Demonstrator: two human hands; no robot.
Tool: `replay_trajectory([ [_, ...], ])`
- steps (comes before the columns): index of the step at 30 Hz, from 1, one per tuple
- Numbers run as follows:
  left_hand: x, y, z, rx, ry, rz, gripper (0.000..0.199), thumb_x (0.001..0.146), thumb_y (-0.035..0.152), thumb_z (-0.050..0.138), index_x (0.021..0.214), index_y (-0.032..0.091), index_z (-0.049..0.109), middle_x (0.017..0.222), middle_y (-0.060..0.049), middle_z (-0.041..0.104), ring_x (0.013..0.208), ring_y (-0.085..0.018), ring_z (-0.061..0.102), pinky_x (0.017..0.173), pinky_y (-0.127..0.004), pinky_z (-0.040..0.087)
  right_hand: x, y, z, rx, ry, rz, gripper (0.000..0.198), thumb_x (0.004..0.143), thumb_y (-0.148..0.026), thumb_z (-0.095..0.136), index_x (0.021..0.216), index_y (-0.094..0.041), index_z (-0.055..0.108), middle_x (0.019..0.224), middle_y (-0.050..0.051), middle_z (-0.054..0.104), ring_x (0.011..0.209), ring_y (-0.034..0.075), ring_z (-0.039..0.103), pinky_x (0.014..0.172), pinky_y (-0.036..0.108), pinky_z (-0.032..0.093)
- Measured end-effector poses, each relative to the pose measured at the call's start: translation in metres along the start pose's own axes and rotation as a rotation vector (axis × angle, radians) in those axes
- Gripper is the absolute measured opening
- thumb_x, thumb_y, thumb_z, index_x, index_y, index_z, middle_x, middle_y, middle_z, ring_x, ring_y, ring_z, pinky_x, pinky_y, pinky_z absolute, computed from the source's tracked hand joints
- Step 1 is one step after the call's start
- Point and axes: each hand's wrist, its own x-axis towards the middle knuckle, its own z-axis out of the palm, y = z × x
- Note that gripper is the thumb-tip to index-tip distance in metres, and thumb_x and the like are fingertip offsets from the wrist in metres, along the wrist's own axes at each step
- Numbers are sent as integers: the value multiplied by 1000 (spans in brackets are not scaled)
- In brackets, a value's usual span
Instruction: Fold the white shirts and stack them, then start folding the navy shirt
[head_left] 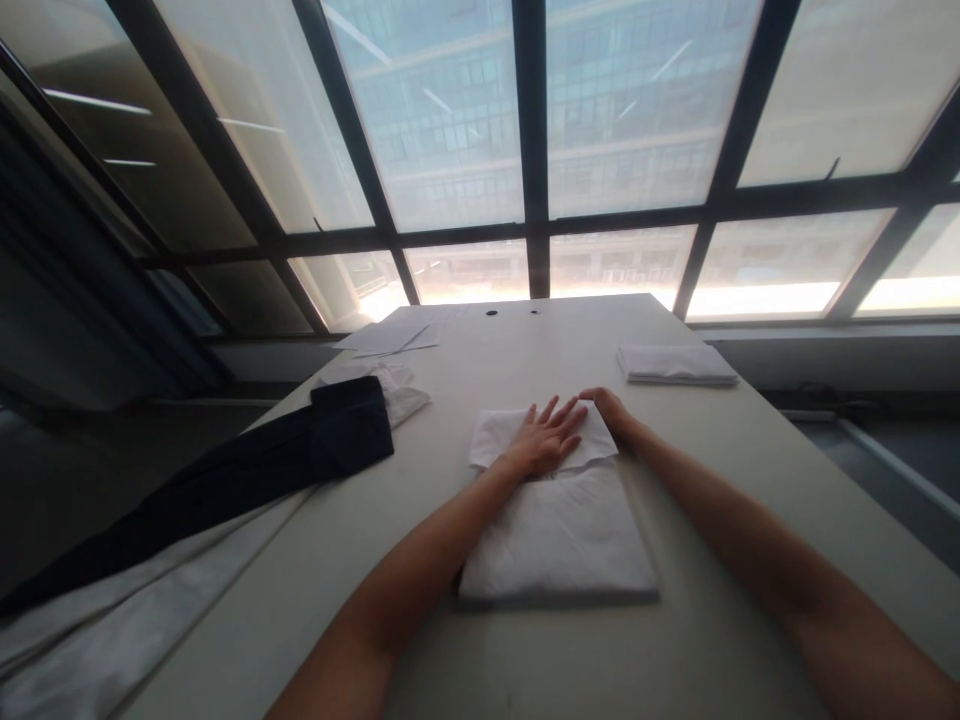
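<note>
A white folded garment [559,540], perhaps a shirt, lies flat on the white table [517,360] in front of me. Its far end is turned over as a flap, with small dark marks just below the flap's edge. My left hand [547,440] presses on this flap, palm down and fingers spread. At the far right corner of the garment, my right hand [609,412] has its fingers curled over the edge of the cloth. Some of the right fingers are hidden behind the hand.
Dark navy clothing [349,430] and long white cloth [172,620] hang over the left table edge. Crumpled white cloth [405,400] and paper sheets [397,338] lie beyond. A folded white stack [675,365] sits at the far right. Windows [457,120] rise behind the table.
</note>
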Motion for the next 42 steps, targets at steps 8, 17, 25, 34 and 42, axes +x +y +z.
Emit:
replay_trajectory([
  [8, 0, 1, -1, -15, -12, -23, 68, 107, 57, 22, 165, 27, 2, 171, -3, 10, 158, -27, 6, 124, -61, 14, -5, -3, -6, -55, -62, -80, 22, 74, -33, 66, 86, -19, 78, 89, 6, 79, 79, 26, 71, 74, 34, 56],
  [17, 1, 0, -2, 17, -37, 24, 66, 107, 56, 23, 165, 26, 10, 170, -4, 12, 158, -27, 7, 123, -63, 14, -8, -2, -10, -190, -8, -28, 21, 82, -28, 62, 92, -22, 80, 94, 8, 79, 84, 23, 71, 78, 31, 54],
  [25, 3, 2, -1, 9, -57, 95, 68, 107, 55, 24, 163, 17, 22, 169, -11, 19, 157, -25, 12, 125, -52, 16, -7, -4, -22, -200, 328, 142, 42, 90, -16, 43, 116, -16, 75, 109, 13, 77, 109, 27, 67, 102, 40, 49],
  [34, 5, -6, 8, 41, 14, -56, 61, 108, 36, 23, 162, 8, 21, 167, -18, 23, 156, -25, 17, 125, -48, 18, -29, -52, 38, -431, -63, 3, 53, 105, -33, 30, 153, -14, 45, 159, 16, 42, 150, 29, 33, 121, 53, 26],
  [42, -41, -83, -10, -88, 95, -472, 63, 105, 48, 32, 155, 9, 34, 164, -22, 28, 154, -31, 22, 122, -54, 20, -36, -25, 27, -500, 1, 223, 51, 104, -36, 38, 148, -12, 49, 156, 24, 44, 148, 35, 36, 118, 62, 25],
])
